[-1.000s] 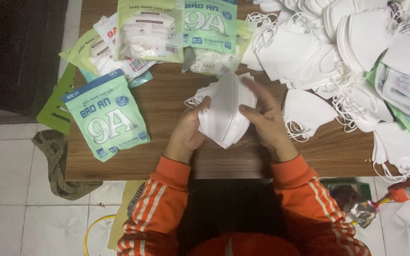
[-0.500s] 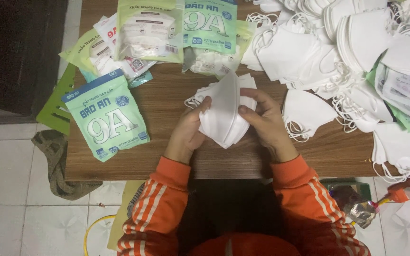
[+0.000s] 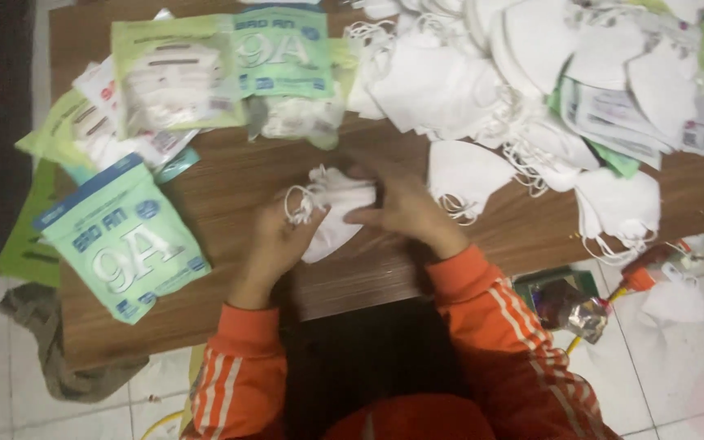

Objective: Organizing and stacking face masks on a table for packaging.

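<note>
Both my hands hold a small stack of folded white face masks [image 3: 334, 210] low over the brown wooden table [image 3: 230, 183]. My left hand [image 3: 279, 244] grips the stack's left side by the ear loops. From the right, my right hand [image 3: 401, 204] presses on its top and side. A single white mask [image 3: 462, 171] lies just right of my right hand. A green and blue mask pouch [image 3: 124, 236] lies to the left of my left hand.
A large heap of loose white masks [image 3: 531, 73] covers the table's back right. More green pouches [image 3: 205, 73] lie at the back left. A grey cloth [image 3: 38, 334] and assorted clutter [image 3: 580, 310] sit on the tiled floor beside the table.
The mask stack has dropped from upright in front of me to lying lower and flatter against the table, with both hands moved down and closed over it.
</note>
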